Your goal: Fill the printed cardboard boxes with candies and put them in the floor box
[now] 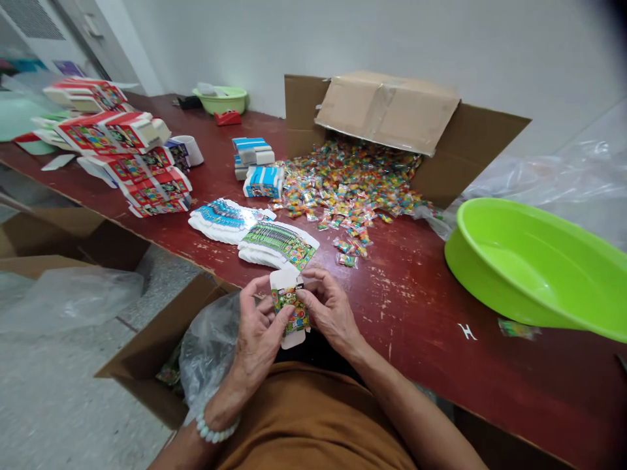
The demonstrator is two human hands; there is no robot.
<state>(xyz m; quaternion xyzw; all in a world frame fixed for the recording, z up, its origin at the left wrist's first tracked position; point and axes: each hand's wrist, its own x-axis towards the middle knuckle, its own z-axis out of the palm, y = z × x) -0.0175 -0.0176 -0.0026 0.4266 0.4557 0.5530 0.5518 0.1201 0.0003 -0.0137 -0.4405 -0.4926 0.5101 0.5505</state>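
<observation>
**Left hand [257,333] and right hand [330,310] pinch printed carton [291,308]**

Both hands grip it closed-fingered, held upright just over the red table [406,307] (paint worn). Just ahead lie flat carton stacks [279,245], then wrapped candies [347,186] spilling from a cardboard box [386,111].

On my feed, the folded carton [290,307] shows a busy green, yellow and red print on white card. The candy packets [347,186] scatter like confetti in yellow, red, blue and green. I see the basin [533,274] in bright lime green, the surface [406,287] in dark red with pale chipped flecks, the bracelet [217,429] in pale jade beads, the shirt [313,418] in mustard brown, and the stacked boxes [157,189] in red and white.
</observation>
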